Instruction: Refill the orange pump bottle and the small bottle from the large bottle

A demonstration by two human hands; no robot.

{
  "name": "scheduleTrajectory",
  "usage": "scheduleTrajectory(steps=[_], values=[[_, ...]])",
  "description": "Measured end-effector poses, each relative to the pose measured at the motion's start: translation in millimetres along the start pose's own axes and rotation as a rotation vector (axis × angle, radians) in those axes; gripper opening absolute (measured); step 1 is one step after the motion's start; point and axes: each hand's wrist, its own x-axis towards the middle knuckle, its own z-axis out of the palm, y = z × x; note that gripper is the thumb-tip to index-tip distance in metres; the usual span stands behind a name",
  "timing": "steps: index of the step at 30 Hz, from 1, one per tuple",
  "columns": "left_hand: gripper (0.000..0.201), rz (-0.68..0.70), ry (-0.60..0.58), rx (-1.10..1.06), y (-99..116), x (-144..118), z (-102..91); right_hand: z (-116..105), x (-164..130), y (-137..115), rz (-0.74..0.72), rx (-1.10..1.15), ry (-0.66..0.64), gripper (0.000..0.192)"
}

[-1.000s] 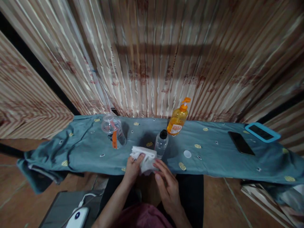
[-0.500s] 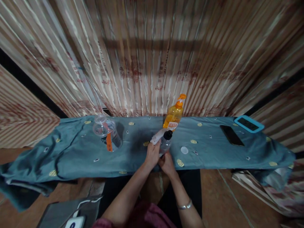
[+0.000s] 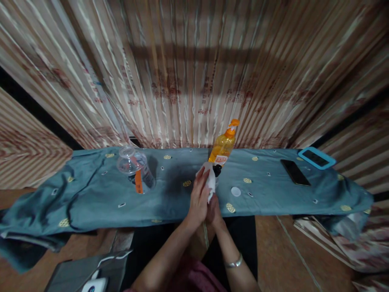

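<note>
My left hand point(image 3: 199, 198) presses a white tissue point(image 3: 210, 182) against the side of a small clear bottle, its fingers laid along the tissue. The bottle's black cap point(image 3: 217, 169) shows above, while the tissue and my hands hide most of its body. Low down, my right hand point(image 3: 214, 209) is closed around the bottle's lower part, with its fingers partly hidden. Just behind the small bottle stands an orange pump bottle point(image 3: 223, 147) of yellow liquid. A round white disc point(image 3: 236, 192) lies flat to the right of my hands.
A large clear plastic bottle point(image 3: 148, 174) with an orange label stands on the left of the cloth-covered table point(image 3: 173, 207). A black phone point(image 3: 294, 172) and a blue-framed device point(image 3: 317, 157) lie at the right. Striped curtains point(image 3: 188, 101) hang behind the table.
My left hand has moved up and over the small bottle, bringing the tissue down around its side. The bottle tilts slightly more to the right. My right hand stays low on it.
</note>
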Motion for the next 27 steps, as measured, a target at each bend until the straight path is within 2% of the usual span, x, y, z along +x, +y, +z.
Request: scheduleTrajectory(steps=[2, 5, 8, 14, 21, 23, 27], values=[[0.053, -0.039, 0.032, -0.019, -0.6, 7.9, -5.9, 0.7, -1.3, -0.7, -0.014, 0.022, -0.016, 0.061], [0.066, -0.085, 0.053, 0.023, 0.0, 26.7, -13.8, 6.7, -1.1, 3.1, -0.014, -0.004, 0.002, 0.072], [0.05, -0.1, 0.05, 0.069, 6.0, 51.2, -15.1, 14.9, 0.3, 8.6, -0.014, -0.057, 0.031, 0.077], [0.023, -0.147, -0.136, 0.13, 22.1, 84.2, -14.0, 16.7, -0.4, 7.3, 0.075, -0.107, 0.049, 0.077], [0.028, -0.282, -0.285, -0.061, 28.4, 99.8, -15.0, 9.9, 6.3, -1.4, 0.158, -0.151, 0.025, 0.071], [0.026, -0.268, -0.246, -0.011, 27.7, 97.0, -10.8, 8.3, 6.4, 0.0, 0.154, -0.149, 0.021, 0.071], [0.02, -0.161, -0.004, 0.172, 18.9, 75.0, -4.8, 8.4, 0.8, 7.0, 0.114, -0.148, 0.026, 0.066]])
